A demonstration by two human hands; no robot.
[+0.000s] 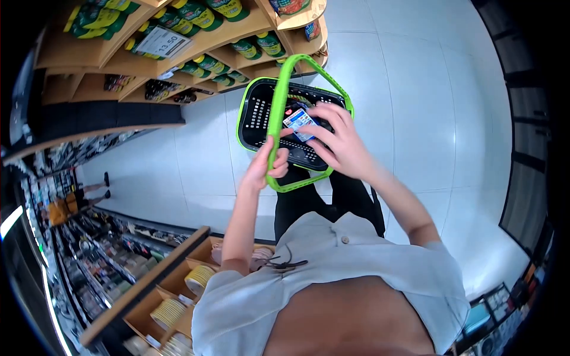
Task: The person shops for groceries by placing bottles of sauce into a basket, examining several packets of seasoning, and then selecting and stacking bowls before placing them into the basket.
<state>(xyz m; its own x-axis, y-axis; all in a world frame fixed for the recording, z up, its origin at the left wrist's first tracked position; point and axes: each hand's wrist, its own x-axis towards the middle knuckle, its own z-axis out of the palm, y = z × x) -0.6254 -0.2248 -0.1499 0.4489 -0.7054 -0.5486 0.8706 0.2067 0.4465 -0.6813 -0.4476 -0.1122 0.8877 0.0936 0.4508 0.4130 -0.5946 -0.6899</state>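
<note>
My left hand (265, 164) is closed round the bright green handle (279, 107) of a black shopping basket (256, 113) with a green rim. One finger of it reaches toward a small blue-and-white rectangular item (300, 123), printed or lit with small blocks. My right hand (339, 140) is over the basket, fingers spread and curved, with fingertips overlapping the item's right side. Behind the item, dark goods with a red patch (290, 111) show inside the basket, partly hidden by the handle and my fingers.
Wooden shelves (237, 26) with green-and-yellow bottles and a price tag (163, 41) stand at upper left. Wooden bins with yellow-striped rolls (168, 312) are at lower left. A person (59, 209) is farther down the aisle. Pale tiles (409, 101) cover the floor.
</note>
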